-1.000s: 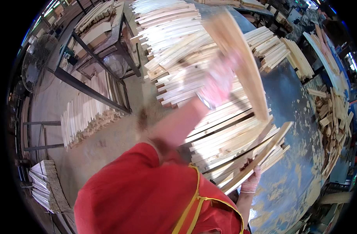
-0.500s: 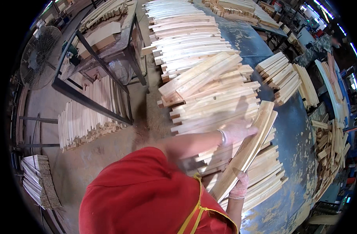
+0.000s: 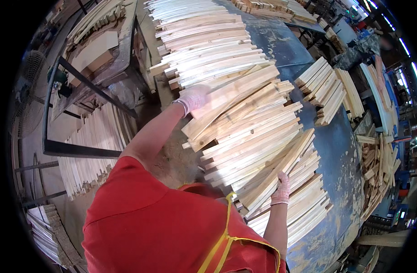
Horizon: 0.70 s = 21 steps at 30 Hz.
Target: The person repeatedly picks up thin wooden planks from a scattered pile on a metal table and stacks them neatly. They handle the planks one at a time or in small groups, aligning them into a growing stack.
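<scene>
My left hand (image 3: pixel 193 98), in a pale pink glove and blurred by motion, is closed on the left end of a wide wooden plank (image 3: pixel 247 85). That plank lies slantwise over other loose planks on a long row of wooden strips (image 3: pixel 258 129). At the lower right my right hand (image 3: pixel 281 189), gloved too, grips the edge of a long wooden board (image 3: pixel 274 170). Its thumb rests on the upper side; the fingers beneath are hidden. The board slants across the nearer strips, its lower end close to my red shirt.
A blue, worn tabletop (image 3: pixel 340 182) runs along the right, carrying smaller strip stacks (image 3: pixel 324 91). Left stand a black metal frame (image 3: pixel 81 152), upright strips (image 3: pixel 88 150) and a workbench (image 3: pixel 122 59). Scrap wood (image 3: pixel 376 168) is heaped at right; another person (image 3: pixel 365 45) stands beyond.
My left hand has swung from the board up and left to the loose plank, whose pile has shifted. My right hand still holds its board, now lying lower and further left.
</scene>
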Each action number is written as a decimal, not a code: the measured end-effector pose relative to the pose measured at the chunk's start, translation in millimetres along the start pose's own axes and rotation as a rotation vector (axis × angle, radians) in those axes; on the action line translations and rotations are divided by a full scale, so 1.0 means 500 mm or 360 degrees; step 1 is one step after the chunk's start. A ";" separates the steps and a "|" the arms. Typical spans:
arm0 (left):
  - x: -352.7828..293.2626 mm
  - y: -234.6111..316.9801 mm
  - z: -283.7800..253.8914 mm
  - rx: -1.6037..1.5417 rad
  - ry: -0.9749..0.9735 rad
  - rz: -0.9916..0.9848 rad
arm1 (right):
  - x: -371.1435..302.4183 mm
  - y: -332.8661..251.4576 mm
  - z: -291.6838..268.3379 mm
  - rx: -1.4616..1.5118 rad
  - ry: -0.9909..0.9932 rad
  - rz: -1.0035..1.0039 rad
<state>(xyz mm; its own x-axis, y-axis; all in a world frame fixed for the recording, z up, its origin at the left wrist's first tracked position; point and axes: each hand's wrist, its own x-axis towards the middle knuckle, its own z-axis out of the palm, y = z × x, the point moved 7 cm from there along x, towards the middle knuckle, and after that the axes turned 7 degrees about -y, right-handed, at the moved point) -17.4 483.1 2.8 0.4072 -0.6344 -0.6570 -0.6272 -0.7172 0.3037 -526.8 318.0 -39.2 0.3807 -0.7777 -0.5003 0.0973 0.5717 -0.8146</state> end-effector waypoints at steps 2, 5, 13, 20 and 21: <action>0.009 0.001 -0.010 -0.0138 0.0364 0.0041 | 0.008 0.004 -0.016 0.0016 0.0007 0.0023; -0.109 0.103 0.001 0.0120 0.0576 0.0112 | 0.017 0.015 -0.033 0.0023 0.0034 0.0059; -0.124 0.156 -0.035 -0.0090 0.0339 0.0254 | 0.027 -0.001 -0.049 0.0030 0.0041 -0.0033; -0.253 0.431 0.271 -0.0636 -0.0343 0.0876 | 0.004 -0.076 0.039 -0.0197 -0.0095 -0.0103; -0.274 0.470 0.322 -0.0424 -0.0440 0.0909 | 0.006 -0.083 0.063 -0.0414 -0.0061 -0.0146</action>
<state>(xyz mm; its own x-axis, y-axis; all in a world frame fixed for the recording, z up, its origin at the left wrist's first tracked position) -327.7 447.8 53.2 -0.1452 -0.8626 -0.4846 -0.4943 -0.3610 0.7908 -501.0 300.2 2.6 0.4164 -0.8098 -0.4134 -0.1042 0.4091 -0.9065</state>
